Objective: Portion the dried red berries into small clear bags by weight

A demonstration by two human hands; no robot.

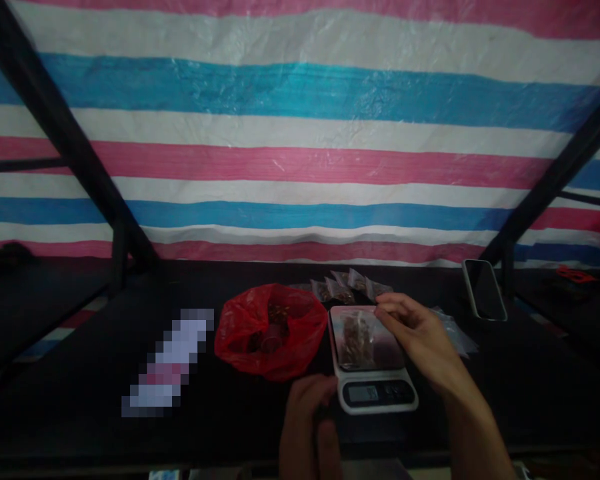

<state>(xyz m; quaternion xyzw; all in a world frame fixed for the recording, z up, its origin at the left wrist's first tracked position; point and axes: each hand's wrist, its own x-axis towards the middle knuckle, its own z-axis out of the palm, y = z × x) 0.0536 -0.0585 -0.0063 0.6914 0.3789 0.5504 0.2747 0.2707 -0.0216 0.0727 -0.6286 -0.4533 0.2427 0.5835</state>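
Observation:
A white digital scale [377, 403] lies on the dark table with its small display facing me. On its shiny platform rests a clear plastic bag [356, 340] of brown dried material. My right hand [420, 337] reaches over the platform's right side; its thumb tip is by the bag's upper right corner, and the fingers look slightly apart. At the scale's lower left, my left hand [307, 417] has loosely bent fingers, thumb apart, with a fingertip at the scale's edge. Left of the scale stands an open red plastic bag [275, 363] with brown loose bits and a small cup [271, 338] inside.
Several filled small bags [341, 291] lie behind the scale. Flat clear bags [457, 333] are right of my right hand. A phone [485, 290] leans at the back right. A blurred-out strip [170, 363] is at left. Dark frame bars [75, 133] slope before striped sheeting [300, 87].

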